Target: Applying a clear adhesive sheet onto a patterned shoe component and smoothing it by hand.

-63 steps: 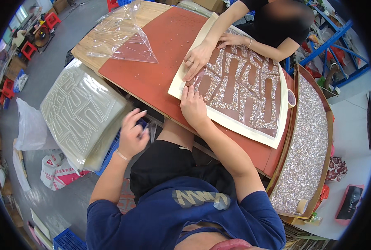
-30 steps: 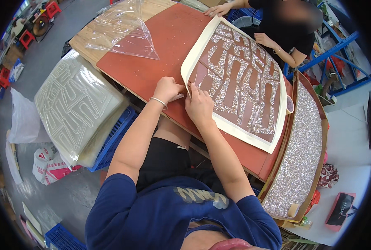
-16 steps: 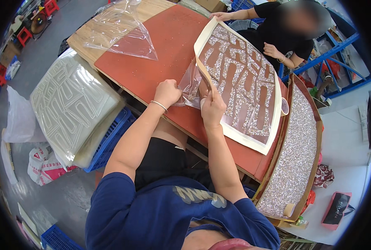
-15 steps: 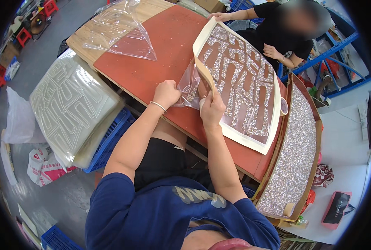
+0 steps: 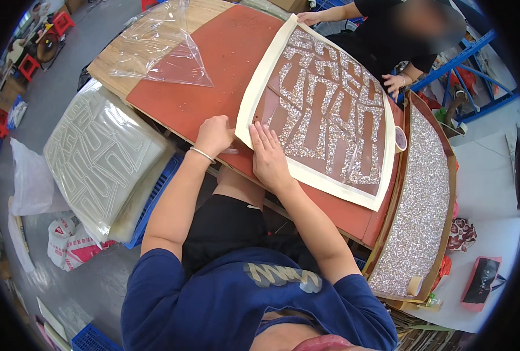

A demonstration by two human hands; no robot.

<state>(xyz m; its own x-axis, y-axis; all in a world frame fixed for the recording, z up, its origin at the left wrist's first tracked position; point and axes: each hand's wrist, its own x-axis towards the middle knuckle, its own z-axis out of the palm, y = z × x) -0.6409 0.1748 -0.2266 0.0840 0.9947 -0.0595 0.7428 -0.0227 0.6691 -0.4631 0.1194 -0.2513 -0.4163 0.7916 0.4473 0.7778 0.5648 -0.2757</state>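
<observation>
Red surface (image 5: 213, 70) carrying a cream-bordered glitter sheet (image 5: 324, 111), tilted across its right half. Right hand (image 5: 270, 157) spread flat on the sheet's near corner, grasping nothing. Left hand (image 5: 215, 136) curled just beside that corner, pinching its edge.

Patterned sheet (image 5: 324, 111) on board (image 5: 213, 64), tray (image 5: 417, 205) right.
</observation>
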